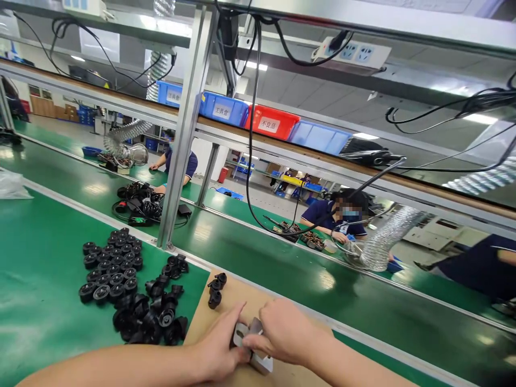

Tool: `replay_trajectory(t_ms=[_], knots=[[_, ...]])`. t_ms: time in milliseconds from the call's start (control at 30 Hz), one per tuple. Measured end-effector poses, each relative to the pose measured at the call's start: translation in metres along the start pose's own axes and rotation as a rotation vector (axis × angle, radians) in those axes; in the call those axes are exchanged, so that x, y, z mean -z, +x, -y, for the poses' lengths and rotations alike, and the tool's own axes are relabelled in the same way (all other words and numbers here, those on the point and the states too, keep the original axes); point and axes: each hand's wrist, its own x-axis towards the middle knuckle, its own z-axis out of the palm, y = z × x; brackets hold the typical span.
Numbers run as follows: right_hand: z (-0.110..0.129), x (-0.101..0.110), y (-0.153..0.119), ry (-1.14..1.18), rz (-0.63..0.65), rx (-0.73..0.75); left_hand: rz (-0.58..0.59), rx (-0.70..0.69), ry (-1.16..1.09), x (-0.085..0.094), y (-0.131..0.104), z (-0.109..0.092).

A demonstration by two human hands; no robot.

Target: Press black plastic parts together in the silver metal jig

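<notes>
Both hands, the left hand (220, 349) and the right hand (282, 336), pinch a small metal fixture (252, 344) on the brown board (242, 301) at the tabletop's near edge. Many black parts (116, 274) (heaped, apparently unprocessed) wait beside it; three (215, 290) sit apart on the board.

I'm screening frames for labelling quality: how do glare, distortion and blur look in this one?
Head view: ceiling lights throw bright glare patches on the green conveyor belt; wide-angle distortion tilts the frame and bends the shelf rail; the left hand and right hand on the metal part are fairly sharp; the black round parts read clearly; a co-worker's face is deliberately blurred.
</notes>
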Motion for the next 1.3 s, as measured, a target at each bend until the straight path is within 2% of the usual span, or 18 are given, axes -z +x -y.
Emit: replay_trajectory(t_ms=[67, 167, 267, 333, 433, 500, 567, 700, 767, 833, 967, 1033, 1100, 1233, 1300], knots=[[-0.01, 0.001, -0.002, 0.003, -0.052, 0.128, 0.015, 0.021, 0.006, 0.002, -0.001, -0.004], [-0.026, -0.001, -0.002, -0.108, -0.169, 0.448, 0.023, 0.049, 0.016, 0.004, -0.001, -0.008], [-0.029, -0.01, 0.002, -0.189, -0.18, 0.582, 0.017, 0.064, 0.024, 0.003, 0.0, -0.009], [-0.02, -0.018, 0.004, -0.157, -0.151, 0.505, 0.013, 0.053, 0.033, 0.003, 0.002, -0.008], [-0.003, -0.024, -0.001, -0.07, -0.135, 0.171, 0.025, 0.005, 0.009, 0.004, 0.003, -0.007], [0.002, -0.022, -0.009, -0.02, -0.126, 0.036, 0.037, -0.016, -0.007, 0.005, 0.001, -0.007], [-0.002, -0.017, -0.014, -0.016, -0.131, 0.132, 0.031, 0.001, 0.004, 0.006, 0.0, -0.008], [-0.02, -0.011, -0.011, -0.152, -0.172, 0.522, 0.031, 0.051, 0.009, 0.007, -0.001, -0.012], [-0.021, -0.012, -0.003, -0.145, -0.139, 0.552, 0.032, 0.045, 0.009, 0.007, 0.0, -0.013], [-0.011, -0.013, 0.001, -0.065, -0.085, 0.419, 0.033, 0.029, 0.02, 0.007, 0.002, -0.012], [0.012, -0.012, -0.005, 0.09, -0.055, -0.012, 0.07, -0.055, -0.034, 0.008, 0.004, -0.009], [0.013, -0.011, -0.011, 0.094, -0.061, -0.034, 0.083, -0.091, -0.065, 0.009, 0.004, -0.008], [0.003, -0.011, -0.016, 0.021, -0.101, 0.116, 0.082, -0.082, -0.053, 0.011, 0.003, -0.007], [-0.027, -0.016, -0.007, -0.206, -0.238, 0.59, 0.071, -0.015, 0.026, 0.01, 0.003, -0.008], [-0.033, -0.02, 0.002, -0.234, -0.227, 0.709, 0.054, 0.01, 0.066, 0.009, 0.003, -0.009]])
